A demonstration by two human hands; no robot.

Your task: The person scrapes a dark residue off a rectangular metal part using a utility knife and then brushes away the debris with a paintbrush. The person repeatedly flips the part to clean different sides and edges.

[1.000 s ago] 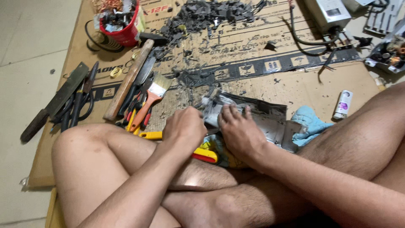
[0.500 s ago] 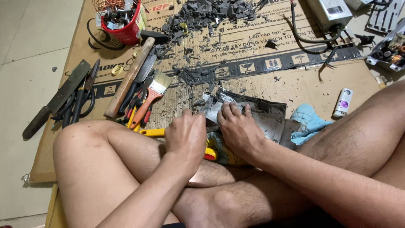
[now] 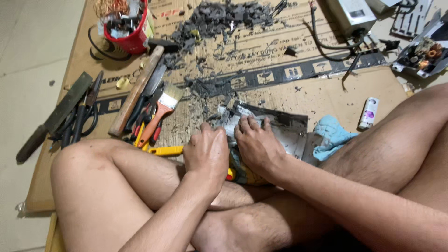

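Both hands bear down on a dusty grey sheet-metal casing [image 3: 275, 128] lying on the flattened brown cardboard sheet [image 3: 326, 88] just in front of the crossed legs. The right hand [image 3: 259, 144] lies flat on the casing, fingers spread, its grip pressing rather than closed round anything. The left hand [image 3: 207, 154] is curled at the casing's near edge; whether its grip holds a tool I cannot tell. This looks like the prising or stripping stage; the next move would call for a steady hold and leverage at the edge. A light blue cloth [image 3: 333, 135] touches the casing; an orange-handled paintbrush [image 3: 161, 112] and wooden-handled hammer [image 3: 137, 91] lie nearby, dark debris [image 3: 219, 18] beyond
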